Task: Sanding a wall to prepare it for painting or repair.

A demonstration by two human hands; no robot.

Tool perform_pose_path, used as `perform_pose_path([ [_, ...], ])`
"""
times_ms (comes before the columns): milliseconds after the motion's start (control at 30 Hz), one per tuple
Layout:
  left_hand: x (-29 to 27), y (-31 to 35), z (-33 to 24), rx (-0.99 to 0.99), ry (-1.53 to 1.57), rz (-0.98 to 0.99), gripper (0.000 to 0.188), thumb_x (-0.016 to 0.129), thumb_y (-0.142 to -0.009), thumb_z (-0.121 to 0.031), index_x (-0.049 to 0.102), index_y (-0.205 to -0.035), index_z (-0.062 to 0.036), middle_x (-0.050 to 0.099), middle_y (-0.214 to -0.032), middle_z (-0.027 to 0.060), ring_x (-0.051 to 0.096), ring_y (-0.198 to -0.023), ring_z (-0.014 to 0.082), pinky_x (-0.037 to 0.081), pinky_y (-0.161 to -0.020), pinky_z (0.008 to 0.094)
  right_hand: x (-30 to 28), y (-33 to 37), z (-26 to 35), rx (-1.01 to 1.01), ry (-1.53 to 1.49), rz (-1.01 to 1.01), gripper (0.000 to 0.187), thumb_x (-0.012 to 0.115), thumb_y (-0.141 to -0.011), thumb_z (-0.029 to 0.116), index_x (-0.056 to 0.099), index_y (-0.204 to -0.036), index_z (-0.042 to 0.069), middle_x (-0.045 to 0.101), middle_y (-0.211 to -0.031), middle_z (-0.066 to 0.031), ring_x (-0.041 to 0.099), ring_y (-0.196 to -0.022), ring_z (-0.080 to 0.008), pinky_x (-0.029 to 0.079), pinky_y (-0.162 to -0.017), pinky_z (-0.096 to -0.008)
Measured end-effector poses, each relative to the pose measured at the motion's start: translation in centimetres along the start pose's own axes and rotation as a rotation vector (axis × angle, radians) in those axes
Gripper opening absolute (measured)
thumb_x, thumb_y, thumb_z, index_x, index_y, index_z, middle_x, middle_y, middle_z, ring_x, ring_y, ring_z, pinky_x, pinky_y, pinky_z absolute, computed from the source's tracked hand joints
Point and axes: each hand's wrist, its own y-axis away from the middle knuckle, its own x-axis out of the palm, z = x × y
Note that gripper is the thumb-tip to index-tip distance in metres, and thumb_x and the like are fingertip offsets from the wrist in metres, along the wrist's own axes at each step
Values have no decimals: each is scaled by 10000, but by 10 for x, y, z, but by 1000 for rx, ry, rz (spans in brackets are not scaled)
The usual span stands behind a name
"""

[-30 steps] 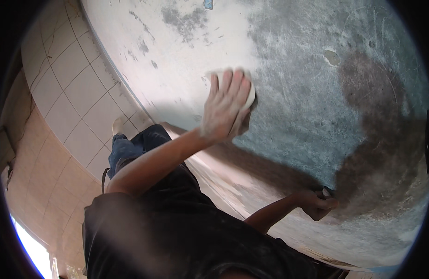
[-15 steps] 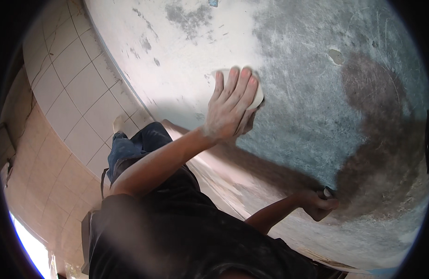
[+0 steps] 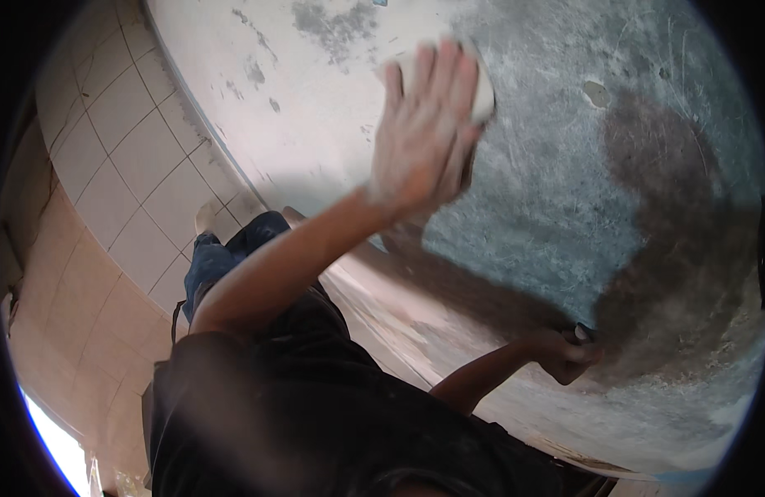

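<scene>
My left hand (image 3: 424, 132), dusty and slightly blurred, lies over a pale, rounded flat pad (image 3: 484, 98), perhaps a sanding pad. Its fingers stretch along the pad and press it against the wall (image 3: 548, 166), where a whitish area meets a grey-blue one. The palm and thumb hide part of the pad. Lower right, my right hand (image 3: 565, 356) is closed close to the wall. A small dark object with a light part (image 3: 583, 333) shows at its fingers; its kind cannot be made out.
My shadow (image 3: 673, 273) falls across the wall's right part. A small pale chipped spot (image 3: 596, 94) marks the grey surface. At left, a tiled floor (image 3: 134, 174) runs along the wall's base, with my bare foot (image 3: 205, 217) on it.
My left hand has moved up the wall with the pad, and slightly right. My right hand stays nearly where it was, still closed.
</scene>
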Motion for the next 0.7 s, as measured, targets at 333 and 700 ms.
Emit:
perform_pose_path([
  [333,-9,51,-7,24,47,184,675,414,-971,-345,196,-1475,46,184,-1535,266,131,-1435,428,48,-1132,605,1,1,-3,21,-38,11,484,474,-936,266,516,-504,52,436,-497,-7,396,-422,-98,278,-401,-234],
  [700,-12,67,-8,13,29,224,735,359,-973,-479,206,-1479,30,170,-1550,234,107,-1450,387,36,-1142,586,0,1,1,11,-26,3,495,466,-935,274,516,-496,51,426,-496,-7,385,-407,-103,276,-402,-240],
])
